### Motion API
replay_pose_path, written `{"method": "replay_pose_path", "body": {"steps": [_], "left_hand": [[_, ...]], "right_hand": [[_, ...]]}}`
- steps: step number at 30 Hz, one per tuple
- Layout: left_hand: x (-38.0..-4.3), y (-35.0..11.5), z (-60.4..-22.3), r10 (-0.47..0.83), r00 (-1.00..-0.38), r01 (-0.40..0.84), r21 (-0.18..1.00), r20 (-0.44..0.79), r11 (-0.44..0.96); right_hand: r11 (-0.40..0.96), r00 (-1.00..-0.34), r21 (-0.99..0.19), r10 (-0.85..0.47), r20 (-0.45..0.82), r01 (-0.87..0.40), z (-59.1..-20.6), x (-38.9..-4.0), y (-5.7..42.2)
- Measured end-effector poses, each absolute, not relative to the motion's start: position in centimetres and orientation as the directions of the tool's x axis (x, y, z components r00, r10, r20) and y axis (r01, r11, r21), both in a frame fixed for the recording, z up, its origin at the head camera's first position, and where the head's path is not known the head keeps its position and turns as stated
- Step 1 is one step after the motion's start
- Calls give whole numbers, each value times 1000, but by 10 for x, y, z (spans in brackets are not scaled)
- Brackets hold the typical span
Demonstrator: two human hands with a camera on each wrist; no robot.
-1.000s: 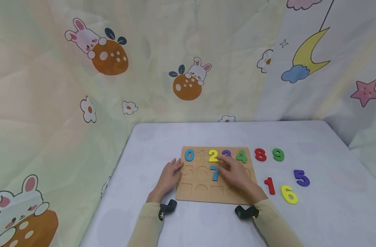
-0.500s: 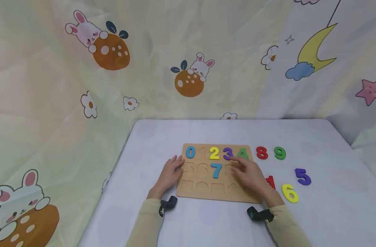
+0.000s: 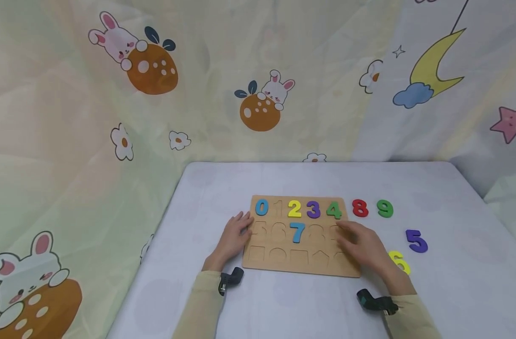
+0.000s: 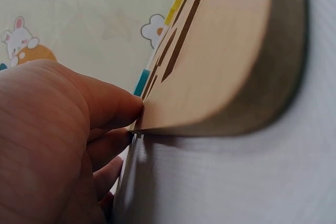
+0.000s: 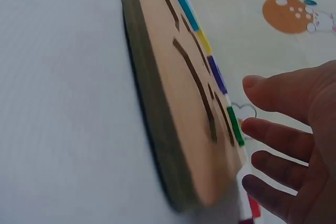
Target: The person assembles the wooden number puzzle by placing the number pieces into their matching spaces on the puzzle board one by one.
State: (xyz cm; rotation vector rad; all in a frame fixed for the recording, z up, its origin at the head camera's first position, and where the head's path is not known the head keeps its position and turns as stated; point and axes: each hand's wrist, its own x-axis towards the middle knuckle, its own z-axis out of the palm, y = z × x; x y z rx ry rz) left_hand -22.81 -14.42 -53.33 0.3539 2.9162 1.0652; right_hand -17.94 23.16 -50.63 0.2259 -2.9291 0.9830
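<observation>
A wooden number puzzle board (image 3: pixel 268 261) lies on the table. A blue 0 (image 3: pixel 257 207), yellow 2 (image 3: pixel 296 210), purple 3 (image 3: pixel 315 209) and green 4 (image 3: pixel 336 214) are in its top row, with the 1 recess bare. The blue 7 (image 3: pixel 298 233) sits in the row below, slightly turned. My left hand (image 3: pixel 233 238) pinches the board's left edge between thumb and fingers, as the left wrist view shows. Over the right edge hovers my right hand (image 3: pixel 366 245), its fingers spread and holding nothing, plain in the right wrist view.
Right of the board lie a red 8 (image 3: pixel 360 207), green 9 (image 3: pixel 391 210), purple 5 (image 3: pixel 418 246) and yellow 6 (image 3: pixel 404 266), the last partly behind my right wrist. The patterned cloth wall (image 3: pixel 215 70) rises behind the white table (image 3: pixel 241 176).
My right hand has moved right, from over the 7 to the board's right edge. The 3 and 4 are uncovered, while the red 1 is hidden behind the hand. My left hand stays put.
</observation>
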Motion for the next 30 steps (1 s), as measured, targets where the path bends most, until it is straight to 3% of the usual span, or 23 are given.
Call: {"method": "replay_pose_path", "body": {"steps": [9,30], "left_hand": [[-228,-143,-533,207,-978,184,644,40,743],[-227,-142,-531,197,-979,181,659,51,730]], "right_hand": [[790,-999,-613,-33,-8,-22,-504,-174,264],[731,-957,-681,-222,-187,-37,-499,-151,309]]}}
